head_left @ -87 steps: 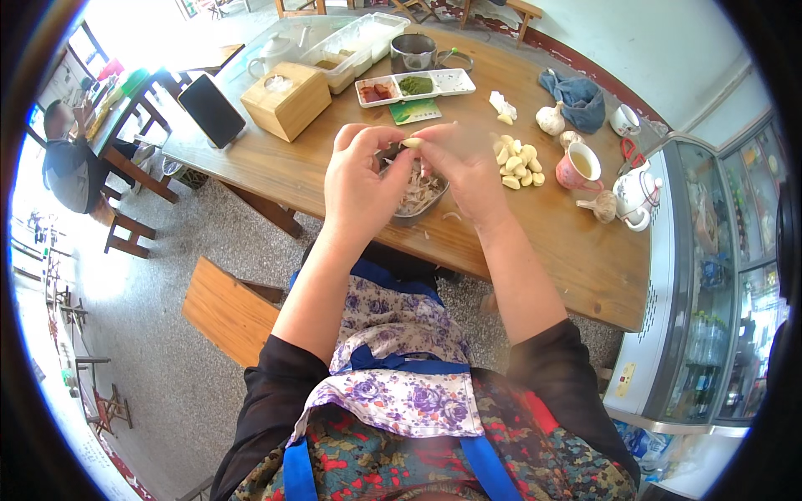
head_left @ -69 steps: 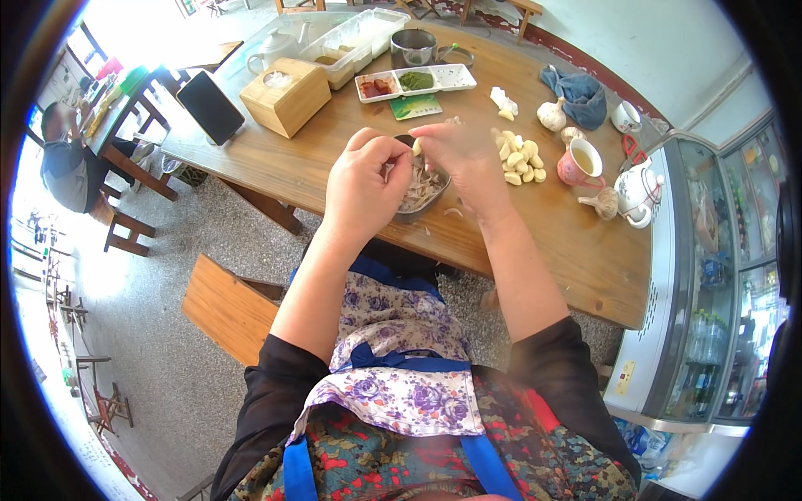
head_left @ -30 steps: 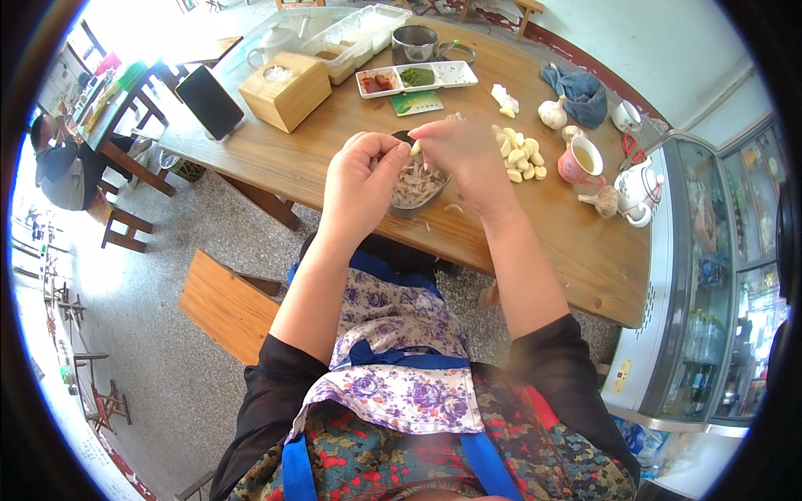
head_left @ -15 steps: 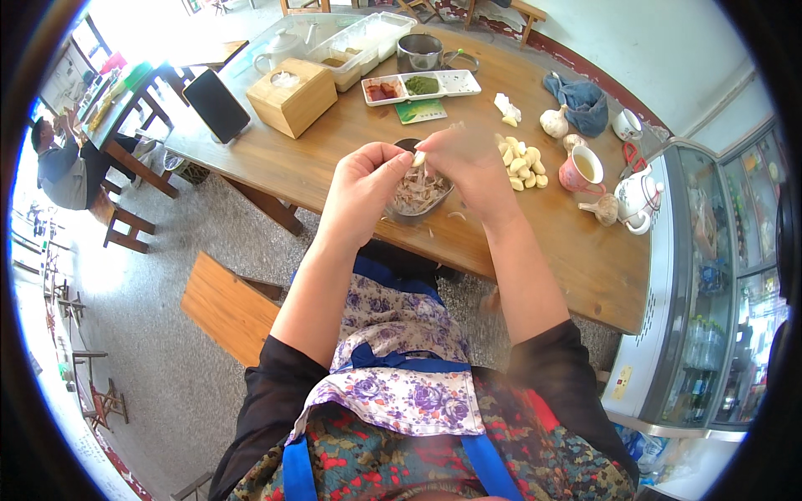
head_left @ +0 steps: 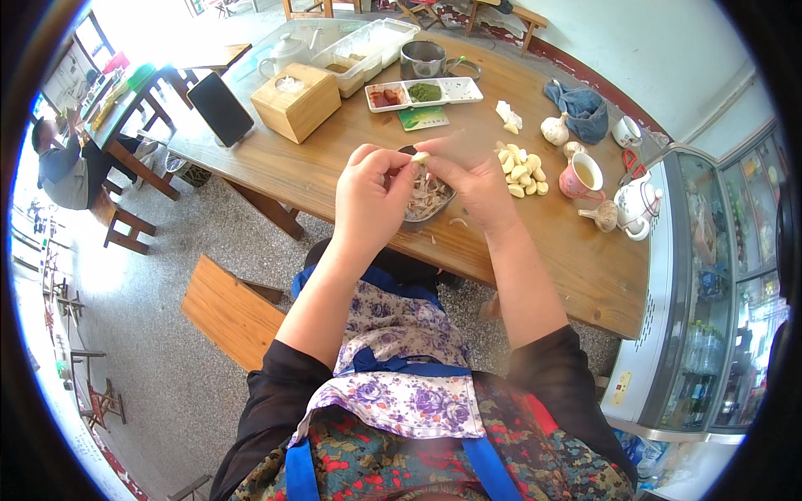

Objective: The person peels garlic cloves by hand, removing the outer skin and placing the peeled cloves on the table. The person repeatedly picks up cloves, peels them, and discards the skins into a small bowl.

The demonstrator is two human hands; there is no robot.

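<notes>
Both of my hands meet over the small metal bowl (head_left: 434,209) of papery skins at the table's near edge: left hand (head_left: 368,200) and right hand (head_left: 476,179) pinched together on one garlic clove (head_left: 420,156). It looks light, firm and slick, so I'd grip its ends. Farther right, peeled cloves (head_left: 520,169) lie in a smooth, pale heap on the wooden table (head_left: 334,167).

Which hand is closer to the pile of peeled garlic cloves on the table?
Right. The right hand sits just beside the peeled garlic cloves; the left hand is farther away, across the metal bowl.
</notes>
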